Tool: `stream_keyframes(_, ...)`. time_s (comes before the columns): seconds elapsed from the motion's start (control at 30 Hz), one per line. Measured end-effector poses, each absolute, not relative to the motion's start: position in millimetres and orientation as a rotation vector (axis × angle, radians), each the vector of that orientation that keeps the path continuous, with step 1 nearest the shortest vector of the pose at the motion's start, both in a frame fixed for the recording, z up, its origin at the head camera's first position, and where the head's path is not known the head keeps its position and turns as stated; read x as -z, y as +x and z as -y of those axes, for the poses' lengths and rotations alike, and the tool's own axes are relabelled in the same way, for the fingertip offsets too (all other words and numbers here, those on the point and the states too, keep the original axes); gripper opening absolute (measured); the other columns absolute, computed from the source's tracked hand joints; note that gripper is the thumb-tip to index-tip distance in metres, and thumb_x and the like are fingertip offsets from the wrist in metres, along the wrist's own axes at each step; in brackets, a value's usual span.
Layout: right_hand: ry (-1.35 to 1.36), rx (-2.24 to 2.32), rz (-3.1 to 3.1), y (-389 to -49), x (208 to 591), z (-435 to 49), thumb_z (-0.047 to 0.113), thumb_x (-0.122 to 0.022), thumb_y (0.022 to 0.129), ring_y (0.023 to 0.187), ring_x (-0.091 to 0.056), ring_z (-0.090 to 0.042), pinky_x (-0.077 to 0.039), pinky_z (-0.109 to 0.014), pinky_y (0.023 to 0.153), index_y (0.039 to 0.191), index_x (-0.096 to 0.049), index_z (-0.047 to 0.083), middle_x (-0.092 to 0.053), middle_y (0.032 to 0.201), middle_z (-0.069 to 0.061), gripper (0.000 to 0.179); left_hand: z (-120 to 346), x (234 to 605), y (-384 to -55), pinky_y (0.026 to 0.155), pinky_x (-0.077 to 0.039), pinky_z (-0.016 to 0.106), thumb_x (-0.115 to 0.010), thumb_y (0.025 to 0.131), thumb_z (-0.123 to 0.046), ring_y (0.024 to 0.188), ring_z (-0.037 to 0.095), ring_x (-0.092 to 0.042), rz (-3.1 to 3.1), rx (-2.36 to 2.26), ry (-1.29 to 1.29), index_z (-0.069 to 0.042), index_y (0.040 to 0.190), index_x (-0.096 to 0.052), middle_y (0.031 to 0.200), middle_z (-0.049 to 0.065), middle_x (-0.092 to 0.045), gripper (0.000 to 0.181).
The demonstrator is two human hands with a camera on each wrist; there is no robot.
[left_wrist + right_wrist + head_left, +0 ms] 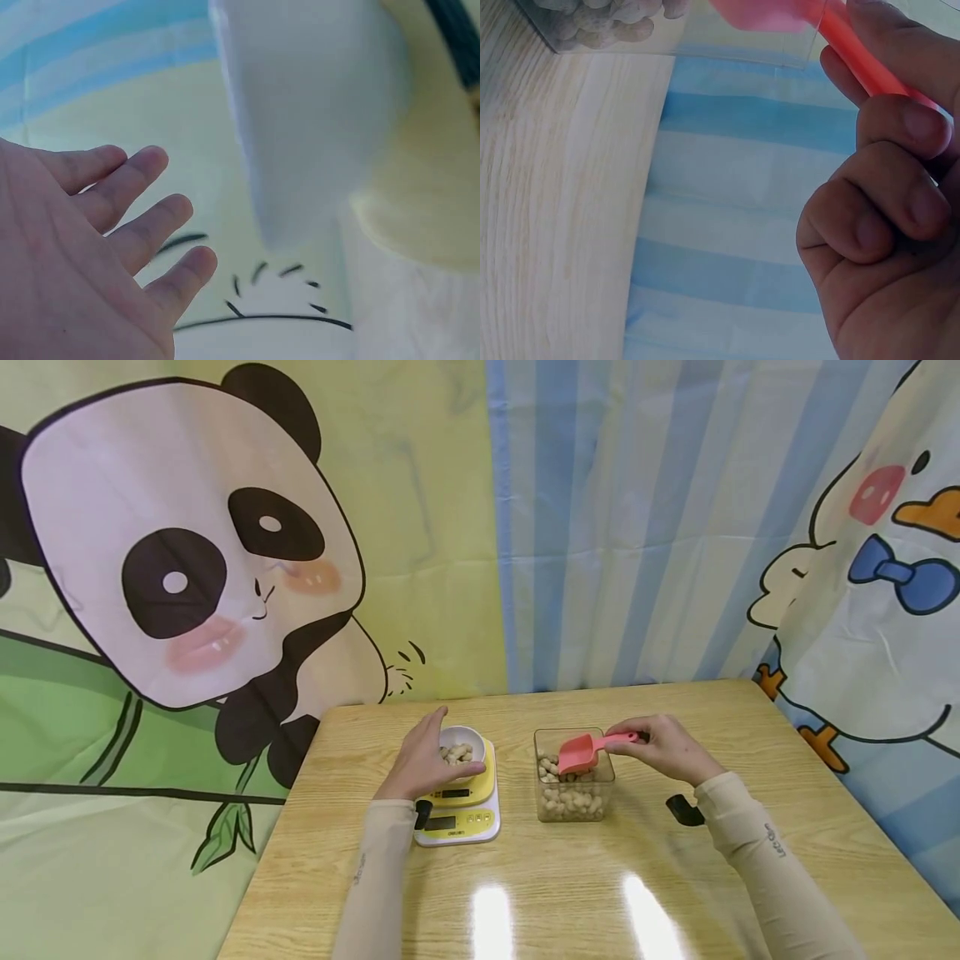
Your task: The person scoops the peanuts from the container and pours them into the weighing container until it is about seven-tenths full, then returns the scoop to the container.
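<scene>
My left hand [423,764] is beside a white bowl [467,735] that holds peanuts [456,754]. Its fingers are spread and fairly straight, apart from the bowl's wall in the left wrist view. Under the bowl is a yellow and white kitchen scale [480,827]; its display reading is too small to tell. My right hand [667,747] grips a pink scoop [577,754] by the handle, fingers curled in the right wrist view. The scoop's head is tilted inside a clear square container [537,752], just over its peanuts [573,803]. Whether the scoop carries any peanuts cannot be told.
A light wooden table [555,877] bears the scale and container side by side, with a gap between them. Behind it hangs a curtain [420,527] with a panda and a duck. Dark wrist-camera pieces [684,810] stick out near both wrists.
</scene>
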State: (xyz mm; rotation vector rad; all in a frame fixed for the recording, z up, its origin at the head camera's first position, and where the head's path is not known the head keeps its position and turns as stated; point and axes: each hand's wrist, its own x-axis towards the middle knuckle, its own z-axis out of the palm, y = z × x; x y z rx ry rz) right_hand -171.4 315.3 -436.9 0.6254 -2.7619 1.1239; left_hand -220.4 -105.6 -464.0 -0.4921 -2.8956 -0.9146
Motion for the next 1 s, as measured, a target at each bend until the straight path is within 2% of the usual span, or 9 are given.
stream_keyframes(0.17,0.631,-1.131,2.781,-172,434,-317,0.042,-0.074,0.092,0.066,-0.057,-0.014,-0.052,-0.029,0.059,0.109,-0.078,0.024,-0.072,0.091,0.010,0.024,84,453,-220,0.120,-0.022,0.057,-0.069,0.064,-0.088,0.150,0.032,-0.025,2.878,0.869,-0.627,-0.020,0.162,-0.023,0.162,0.005,-0.032,0.128)
stream_keyframes(0.33,0.630,-1.150,2.807,-172,431,-317,0.042,-0.074,0.092,0.067,-0.060,-0.019,-0.053,-0.030,0.060,0.110,-0.078,0.024,-0.072,0.092,0.010,0.025,58,449,-215,0.121,-0.020,0.052,-0.065,0.064,-0.091,0.151,0.029,-0.022,2.886,0.831,-0.757,-0.020,0.162,-0.025,0.164,0.007,-0.029,0.127)
stream_keyframes(0.63,0.657,-1.093,2.873,-173,428,-315,0.040,-0.073,0.092,0.059,-0.052,-0.012,-0.048,-0.028,0.056,0.112,-0.078,0.019,-0.072,0.090,0.007,0.029,16,460,-205,0.124,-0.014,0.042,-0.065,0.063,-0.091,0.154,0.021,-0.014,2.961,0.760,-0.936,-0.022,0.163,-0.021,0.167,0.005,-0.021,0.130)
stream_keyframes(0.83,0.686,-1.039,2.932,-175,422,-313,0.036,-0.076,0.091,0.057,-0.051,-0.011,-0.047,-0.027,0.052,0.112,-0.078,0.016,-0.073,0.093,0.006,0.029,1,466,-203,0.124,-0.013,0.043,-0.065,0.063,-0.091,0.154,0.023,-0.014,2.979,0.730,-1.009,-0.020,0.163,-0.022,0.167,0.006,-0.024,0.130)
stream_keyframes(1.0,0.786,-0.963,2.913,-176,420,-308,0.031,-0.077,0.091,0.060,-0.055,-0.008,-0.049,-0.027,0.055,0.110,-0.079,0.018,-0.074,0.096,0.008,0.023,-4,470,-203,0.124,-0.014,0.041,-0.062,0.064,-0.092,0.154,0.022,-0.014,2.990,0.709,-1.022,-0.021,0.163,-0.022,0.167,0.006,-0.022,0.129)
